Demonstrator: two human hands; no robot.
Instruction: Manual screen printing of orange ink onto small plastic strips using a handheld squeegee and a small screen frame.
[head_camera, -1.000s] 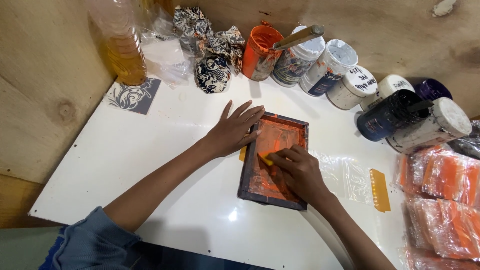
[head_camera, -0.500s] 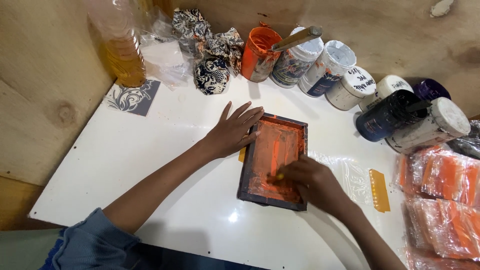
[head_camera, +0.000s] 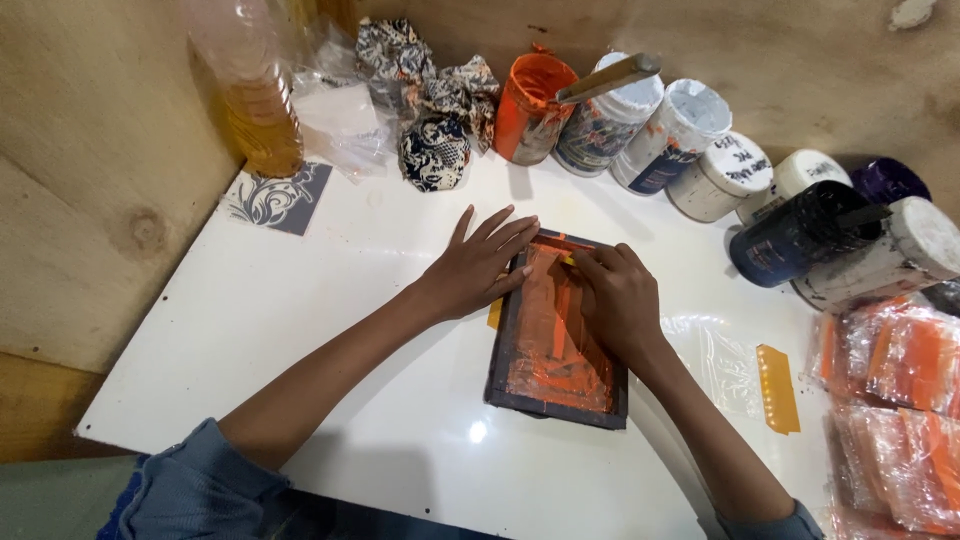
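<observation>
A frame lies on the counter, jars lined behind it, packets to its right, a bottle far left.

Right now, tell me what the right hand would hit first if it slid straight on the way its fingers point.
The right hand points up-left along the frame. It would probably meet the frame's far edge first, then the left hand's fingertips resting there.
</observation>
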